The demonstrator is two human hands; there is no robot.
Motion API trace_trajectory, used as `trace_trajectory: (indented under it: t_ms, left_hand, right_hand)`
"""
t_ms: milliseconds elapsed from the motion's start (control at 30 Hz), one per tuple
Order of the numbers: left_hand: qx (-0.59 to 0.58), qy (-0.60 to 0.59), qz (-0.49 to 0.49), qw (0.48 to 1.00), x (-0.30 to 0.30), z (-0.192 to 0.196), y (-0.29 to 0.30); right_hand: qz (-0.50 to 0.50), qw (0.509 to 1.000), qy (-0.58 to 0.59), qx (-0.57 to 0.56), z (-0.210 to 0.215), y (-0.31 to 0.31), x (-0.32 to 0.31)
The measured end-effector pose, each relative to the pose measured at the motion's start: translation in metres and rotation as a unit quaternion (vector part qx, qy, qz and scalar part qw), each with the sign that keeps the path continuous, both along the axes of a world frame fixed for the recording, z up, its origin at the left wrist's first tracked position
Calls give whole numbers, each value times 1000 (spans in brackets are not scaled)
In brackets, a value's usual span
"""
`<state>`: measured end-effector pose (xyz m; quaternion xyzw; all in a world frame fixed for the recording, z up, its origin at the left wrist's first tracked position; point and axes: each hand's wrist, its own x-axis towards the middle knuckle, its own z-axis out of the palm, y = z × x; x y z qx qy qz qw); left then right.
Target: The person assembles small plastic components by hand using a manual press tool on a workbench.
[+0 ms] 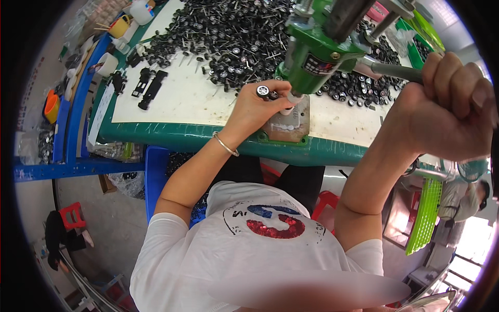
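Observation:
My left hand (pixel 254 106) is closed at the green hand press (pixel 314 70), its fingertips pinched beside the ram's lower end. A small black toy wheel (pixel 263 91) with a silvery hub sits in those fingers; what the fingertips pinch under the ram is partly hidden. Beneath them lies the press's metal base plate (pixel 291 127), near the table's front edge. Off to the right, my raised right hand (pixel 452 104) is wrapped round the end of the press's lever (pixel 397 71).
A large heap of black wheels and axles (pixel 239 39) covers the table's back. More wheels (pixel 353 88) lie right of the press. Black toy chassis (pixel 153 89) rest at left, near a blue rack (pixel 78 112). Below the table edge stands a blue bin (pixel 155 174).

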<state>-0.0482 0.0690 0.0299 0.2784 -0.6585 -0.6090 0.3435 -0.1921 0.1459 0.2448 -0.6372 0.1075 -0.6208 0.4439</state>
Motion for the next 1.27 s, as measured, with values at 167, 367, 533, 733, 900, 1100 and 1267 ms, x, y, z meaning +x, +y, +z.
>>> trace_trajectory:
  t_ms: [167,367,533,733,900,1100,1267]
  left_hand:
    - [29,48,-15,998,-2,-3,2]
    - [136,122,-1,983,10,-8,-12]
    - [260,194,55,944,47,-17,-32]
    - [110,-97,129,981,86,-30,-44]
    - [-129,-364,132,913,78,-46,-50]
    - [-197,-490,151,836,61,-20,-42]
    - [-206,-412,148,875,76,-40,-53]
  right_hand:
    - [9,982,115,-151,-10,-3,-91]
    - [-417,907,-35,40,-2,-87,-121]
    - [-297,941,-112,115,-20,-71,-70]
    - [-448,886,-56,106,-71,-53,-108]
    - [-534,822,43,191,-148,-14,-114]
    - [-509,725,394,243,-226,0,-92]
    - [-505,610,569,221,-247,2,-70]
